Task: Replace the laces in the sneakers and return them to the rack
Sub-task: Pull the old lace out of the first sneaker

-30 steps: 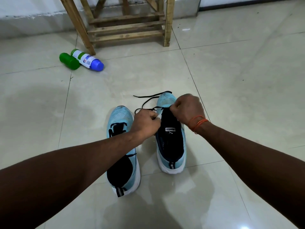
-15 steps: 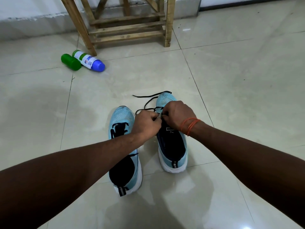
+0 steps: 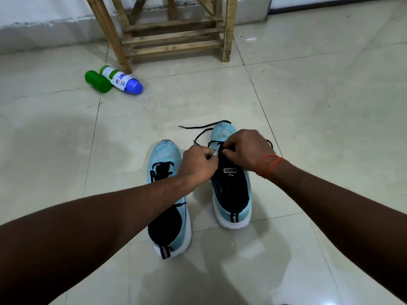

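Beside the wooden rack (image 3: 174, 38) lie a green bottle (image 3: 98, 81) and a blue-capped bottle (image 3: 122, 81).

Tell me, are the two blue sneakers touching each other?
Apart. The head view shows bare floor tile between the left sneaker and the right sneaker at heels and toes.

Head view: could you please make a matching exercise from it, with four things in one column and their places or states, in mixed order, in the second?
Things
1. right sneaker
2. left sneaker
3. green bottle
4. wooden rack

Places or states
A. lying on its side on the floor
B. the left hand and the right hand pinch its black lace
C. standing by the wall at the back
D. upright on its sole, partly hidden by the left forearm

Pairs: 1-B, 2-D, 3-A, 4-C
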